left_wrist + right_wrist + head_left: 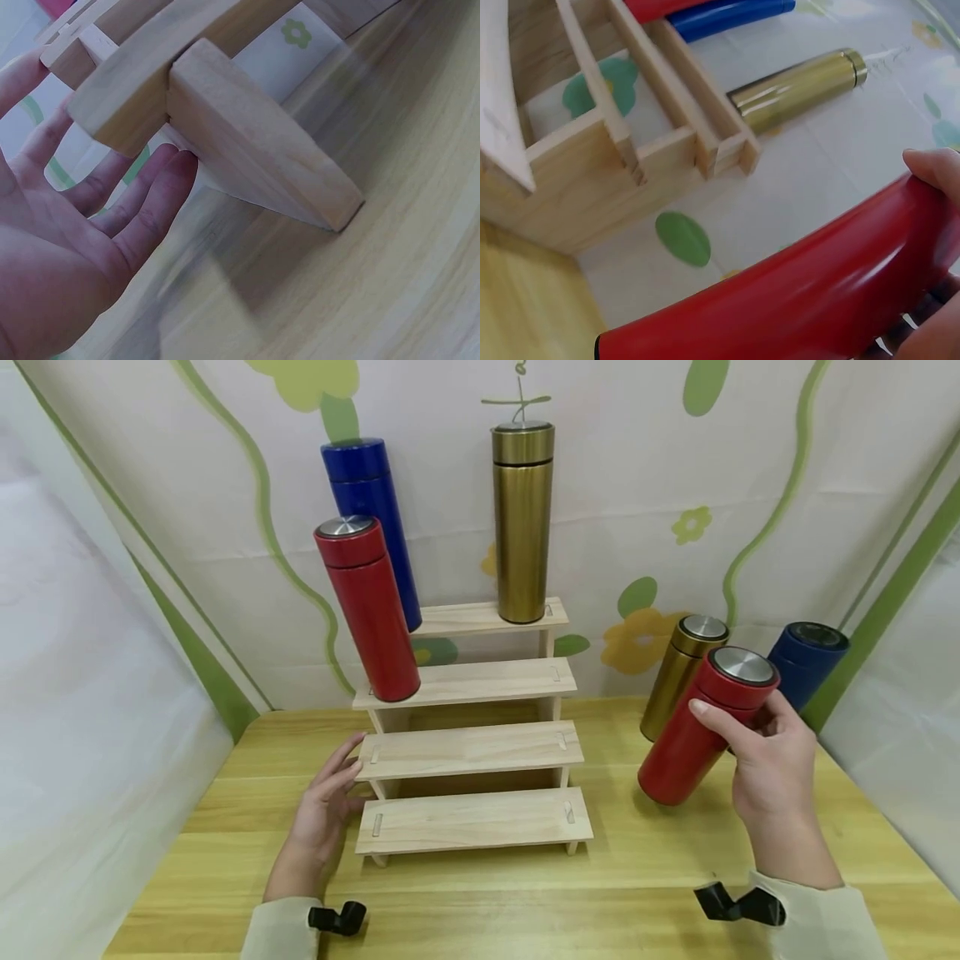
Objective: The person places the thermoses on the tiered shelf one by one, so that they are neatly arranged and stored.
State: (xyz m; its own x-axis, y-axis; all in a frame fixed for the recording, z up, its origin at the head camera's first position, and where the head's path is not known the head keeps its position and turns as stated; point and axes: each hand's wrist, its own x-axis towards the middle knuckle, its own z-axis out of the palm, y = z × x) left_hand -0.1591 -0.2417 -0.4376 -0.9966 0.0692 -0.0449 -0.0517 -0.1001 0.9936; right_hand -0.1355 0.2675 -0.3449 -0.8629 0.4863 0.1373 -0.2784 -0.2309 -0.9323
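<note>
My right hand [776, 764] grips a red thermos flask [693, 735] near its silver-topped lid, and the flask leans to the right. In the right wrist view the same red flask [802, 289] fills the foreground. My left hand [324, 810] is at the left side of a stepped wooden rack [472, 822], fingers extended and touching its edge; the left wrist view shows the fingers [161, 199] by a side panel. On the rack, a red flask [367, 610] occupies the second-highest step. A blue flask [386, 518] and a gold flask [522, 527] stand on the top step.
Behind the held flask, another gold flask [667, 685] and another blue flask [802, 660] stand at the table's right, partly hidden. The wooden table [480, 918] meets a patterned cloth backdrop [615, 502], with cloth sides left and right.
</note>
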